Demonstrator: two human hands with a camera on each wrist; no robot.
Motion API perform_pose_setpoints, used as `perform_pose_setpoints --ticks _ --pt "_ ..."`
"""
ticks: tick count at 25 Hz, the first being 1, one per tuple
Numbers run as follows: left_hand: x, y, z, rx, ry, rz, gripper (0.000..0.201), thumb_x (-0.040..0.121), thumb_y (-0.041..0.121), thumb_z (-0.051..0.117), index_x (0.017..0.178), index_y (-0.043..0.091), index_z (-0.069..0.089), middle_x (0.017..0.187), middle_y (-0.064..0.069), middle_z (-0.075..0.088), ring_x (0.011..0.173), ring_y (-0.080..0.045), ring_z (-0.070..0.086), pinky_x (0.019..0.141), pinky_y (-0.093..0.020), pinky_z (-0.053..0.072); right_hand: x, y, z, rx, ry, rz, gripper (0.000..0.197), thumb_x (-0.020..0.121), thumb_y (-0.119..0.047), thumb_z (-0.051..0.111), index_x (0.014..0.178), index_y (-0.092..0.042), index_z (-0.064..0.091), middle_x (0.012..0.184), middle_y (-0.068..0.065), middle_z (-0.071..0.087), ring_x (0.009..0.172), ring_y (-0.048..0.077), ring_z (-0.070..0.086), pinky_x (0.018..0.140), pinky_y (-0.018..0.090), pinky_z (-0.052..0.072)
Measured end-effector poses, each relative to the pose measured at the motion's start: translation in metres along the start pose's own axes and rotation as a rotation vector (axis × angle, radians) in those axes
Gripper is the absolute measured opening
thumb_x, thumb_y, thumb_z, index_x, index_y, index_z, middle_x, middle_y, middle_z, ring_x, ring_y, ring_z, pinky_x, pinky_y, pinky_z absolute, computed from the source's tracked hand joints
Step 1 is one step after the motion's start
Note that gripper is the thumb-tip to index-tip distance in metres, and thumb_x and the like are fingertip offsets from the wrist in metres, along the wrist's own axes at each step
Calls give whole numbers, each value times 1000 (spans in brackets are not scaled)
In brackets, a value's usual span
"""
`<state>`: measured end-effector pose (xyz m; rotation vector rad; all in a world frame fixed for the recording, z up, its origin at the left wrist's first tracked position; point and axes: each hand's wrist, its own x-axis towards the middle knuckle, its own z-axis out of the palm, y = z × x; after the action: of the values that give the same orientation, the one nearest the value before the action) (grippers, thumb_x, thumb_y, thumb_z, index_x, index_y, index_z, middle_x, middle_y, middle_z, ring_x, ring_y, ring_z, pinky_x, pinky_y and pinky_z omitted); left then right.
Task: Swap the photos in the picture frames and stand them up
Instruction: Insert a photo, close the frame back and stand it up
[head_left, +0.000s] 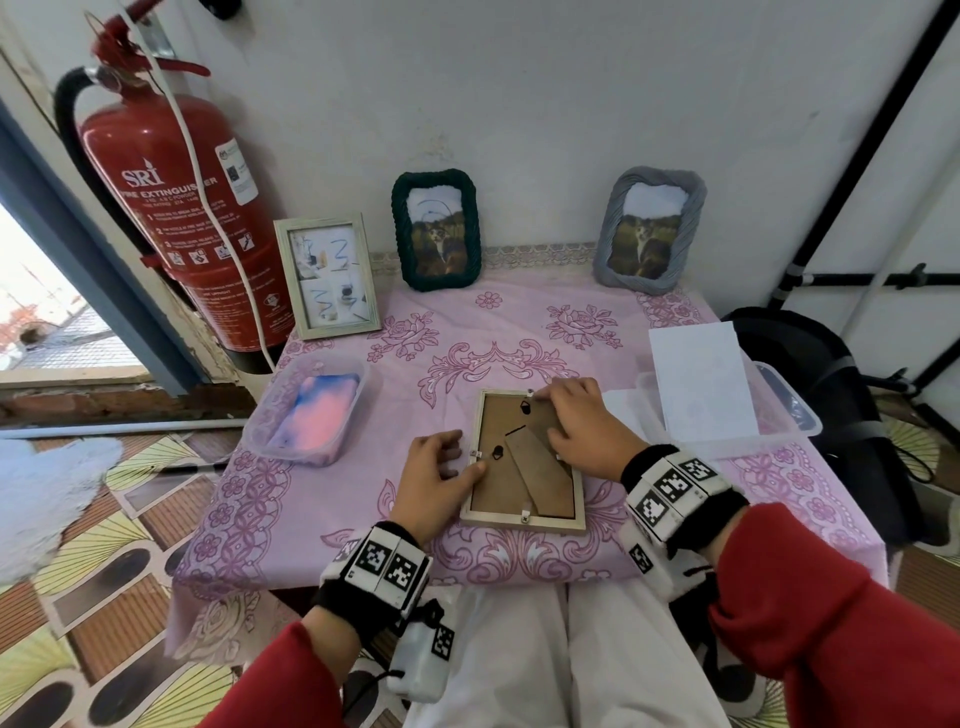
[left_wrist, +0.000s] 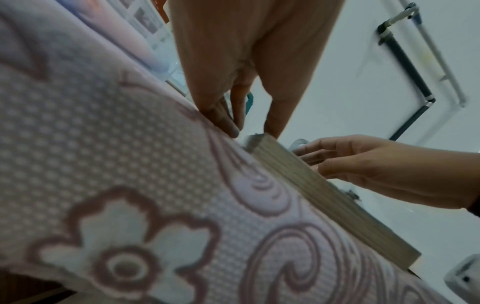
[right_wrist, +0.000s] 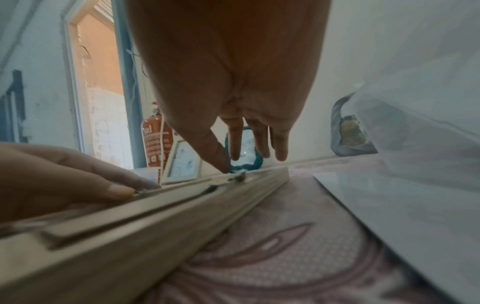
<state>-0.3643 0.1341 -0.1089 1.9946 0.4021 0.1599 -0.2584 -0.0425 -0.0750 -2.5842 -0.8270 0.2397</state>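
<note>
A light wooden picture frame (head_left: 524, 467) lies face down on the pink tablecloth, its brown backing and folded stand facing up. My left hand (head_left: 441, 470) sits at the frame's left edge with loosely curled fingers, the thumb touching the edge by a small metal clip. In the left wrist view its fingertips (left_wrist: 232, 129) rest on the cloth beside the frame (left_wrist: 324, 195). My right hand (head_left: 576, 415) lies on the backing's upper right, fingers straight, tips at the top clip. In the right wrist view its fingertips (right_wrist: 226, 162) touch the frame's rim (right_wrist: 155, 226).
Three frames stand at the back: a white one (head_left: 327, 275), a dark green one (head_left: 436, 228) and a grey one (head_left: 649, 228). A plastic tub (head_left: 260, 415) with a pink-blue photo is left; another tub (head_left: 800, 415) under white paper (head_left: 701, 384) is right. A fire extinguisher (head_left: 171, 208) stands far left.
</note>
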Motion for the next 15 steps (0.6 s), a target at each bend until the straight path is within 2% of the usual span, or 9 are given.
perform_pose_setpoints --ticks 2,4,6,8,10,13,15 --pt "-2 -1 -1 133 53 -7 44 79 29 72 118 12 60 112 -3 44 104 -13 52 87 -14 39 -10 0 -2 -42 51 -46 39 87 -10 47 126 -13 48 127 9 45 123 23 31 102 31 32" --pt "-3 -1 -2 206 55 -8 42 74 33 76 111 15 66 103 2 43 104 -11 47 93 -19 38 -20 1 -3 -26 9 -53 33 88 -13 49 120 -14 52 120 8 49 116 21 35 95 27 33" --pt "-3 1 -2 168 67 -15 34 72 26 78 102 14 70 104 1 46 108 -13 47 100 -27 40 -26 2 -2 -9 -44 -46 31 87 -12 49 118 -14 53 117 6 49 112 20 35 89 24 30" --pt "-1 5 -2 2 89 -53 21 73 15 77 92 15 68 114 -5 52 110 -18 53 102 -35 43 -30 2 0 18 -45 -38 32 87 -10 49 118 -14 53 116 6 48 112 20 35 88 24 29" --pt "1 9 0 -153 74 -87 18 76 6 73 90 11 63 116 -14 60 102 -22 60 97 -39 49 -31 3 1 55 -17 -28 32 87 -10 49 118 -15 54 116 5 48 113 21 35 91 25 30" --pt "1 16 3 -312 3 -116 20 80 0 66 98 0 58 106 -24 66 85 -23 65 74 -31 58 -32 3 0 134 25 -4 30 88 -13 50 117 -18 55 110 0 47 113 19 37 90 24 31" --pt "-1 23 3 -464 -35 -125 27 79 -1 69 104 0 57 105 -26 66 81 -23 67 69 -28 58 -33 1 -1 149 62 2 28 89 -15 50 116 -20 56 109 -2 49 113 19 39 91 26 32"
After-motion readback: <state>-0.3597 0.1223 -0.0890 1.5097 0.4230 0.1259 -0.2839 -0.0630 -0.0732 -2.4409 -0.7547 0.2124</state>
